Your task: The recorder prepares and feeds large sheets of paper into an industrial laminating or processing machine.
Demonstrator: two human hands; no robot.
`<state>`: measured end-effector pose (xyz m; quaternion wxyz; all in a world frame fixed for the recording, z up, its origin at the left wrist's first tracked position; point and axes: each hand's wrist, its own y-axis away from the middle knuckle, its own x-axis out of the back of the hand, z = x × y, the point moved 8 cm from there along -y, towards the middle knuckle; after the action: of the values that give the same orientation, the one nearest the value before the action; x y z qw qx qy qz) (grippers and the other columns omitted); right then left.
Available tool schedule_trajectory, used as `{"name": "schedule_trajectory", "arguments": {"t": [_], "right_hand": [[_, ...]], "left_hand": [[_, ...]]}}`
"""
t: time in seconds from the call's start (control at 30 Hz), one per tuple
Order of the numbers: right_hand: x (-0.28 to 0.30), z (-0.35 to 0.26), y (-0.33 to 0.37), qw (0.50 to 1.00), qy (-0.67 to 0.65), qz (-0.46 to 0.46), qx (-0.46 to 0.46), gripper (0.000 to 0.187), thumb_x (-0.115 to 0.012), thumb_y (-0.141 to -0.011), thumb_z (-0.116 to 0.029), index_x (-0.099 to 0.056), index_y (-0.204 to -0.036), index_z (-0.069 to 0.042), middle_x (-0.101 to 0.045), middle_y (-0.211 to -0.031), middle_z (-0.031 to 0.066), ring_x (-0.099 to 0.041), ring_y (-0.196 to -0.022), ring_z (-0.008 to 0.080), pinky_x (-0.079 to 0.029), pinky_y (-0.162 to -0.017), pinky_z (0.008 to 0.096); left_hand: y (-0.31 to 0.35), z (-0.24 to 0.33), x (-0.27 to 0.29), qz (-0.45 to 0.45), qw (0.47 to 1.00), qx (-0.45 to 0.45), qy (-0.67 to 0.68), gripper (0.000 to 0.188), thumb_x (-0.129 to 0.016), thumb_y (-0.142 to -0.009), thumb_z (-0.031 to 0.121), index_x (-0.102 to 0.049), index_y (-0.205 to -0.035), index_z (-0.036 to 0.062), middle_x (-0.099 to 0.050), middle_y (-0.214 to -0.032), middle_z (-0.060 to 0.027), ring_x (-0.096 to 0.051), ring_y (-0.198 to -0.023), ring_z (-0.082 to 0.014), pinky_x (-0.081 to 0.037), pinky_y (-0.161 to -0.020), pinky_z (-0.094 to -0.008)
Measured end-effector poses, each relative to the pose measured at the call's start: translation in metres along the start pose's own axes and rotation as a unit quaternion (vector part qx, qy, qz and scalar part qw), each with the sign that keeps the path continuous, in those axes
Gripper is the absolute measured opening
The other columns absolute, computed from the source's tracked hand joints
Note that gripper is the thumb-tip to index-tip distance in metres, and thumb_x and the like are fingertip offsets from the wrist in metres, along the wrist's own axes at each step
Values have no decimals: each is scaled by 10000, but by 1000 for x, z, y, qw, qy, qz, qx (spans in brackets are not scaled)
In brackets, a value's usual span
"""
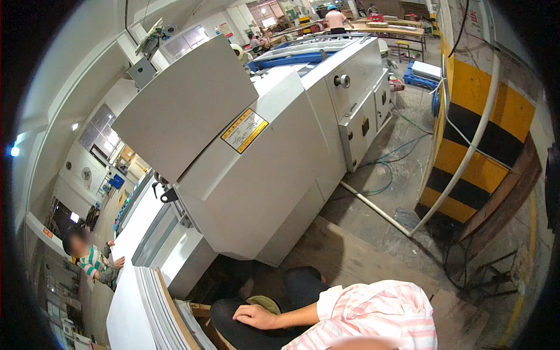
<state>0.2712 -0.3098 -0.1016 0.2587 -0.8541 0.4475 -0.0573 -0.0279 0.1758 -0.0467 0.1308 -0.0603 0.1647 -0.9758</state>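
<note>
My right hand lies palm down over a knee in black trousers, at the lower middle. Its fingers drape loosely over the cloth, with nothing visible in them. The forearm comes from a pink-and-white striped sleeve. Beyond the hand, between the dark legs, part of a round olive-coloured object shows; its kind I cannot make out. Just left of the knee stands a stack of large boards, its edges facing me and a broad white sheet on top. My left hand is out of view.
A large grey machine fills the middle. Another person at the left has both hands by the white sheet. To the right stand a yellow-and-black striped pillar and a bent pale pipe. A blue hose lies on the floor.
</note>
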Motion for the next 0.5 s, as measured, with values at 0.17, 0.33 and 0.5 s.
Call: {"name": "schedule_trajectory", "arguments": {"t": [0.17, 0.33, 0.5], "right_hand": [[-34, -63, 14, 969, 96, -101, 203, 96, -548, -850, -101, -616, -897, -52, -591, -991, 64, -544, -915, 232, -388, -792, 340], [-52, -40, 32, 910, 225, -225, 264, 134, -576, -765, -192, -636, -783, -74, -605, -905, 55, -523, -888, 235, -360, -757, 374], [-142, -15, 34, 755, 406, -411, 311, 213, -604, -729, -288, -678, -772, -93, -631, -845, 71, -542, -852, 229, -345, -762, 386]], "left_hand": [[-5, 6, 22, 14, 997, 65, -25, 379, -532, -881, 238, -578, -988, -122, -607, -994, -215, -566, -838, -291, -464, -706, -400], [72, 46, -20, -72, 959, 69, -264, 416, -568, -857, 251, -556, -1043, -122, -594, -1019, -219, -555, -880, -301, -460, -718, -402], [-51, -27, 37, -1, 992, 71, 102, 563, -606, -827, 388, -510, -1188, -33, -566, -1138, -197, -542, -913, -308, -454, -749, -386]]}}
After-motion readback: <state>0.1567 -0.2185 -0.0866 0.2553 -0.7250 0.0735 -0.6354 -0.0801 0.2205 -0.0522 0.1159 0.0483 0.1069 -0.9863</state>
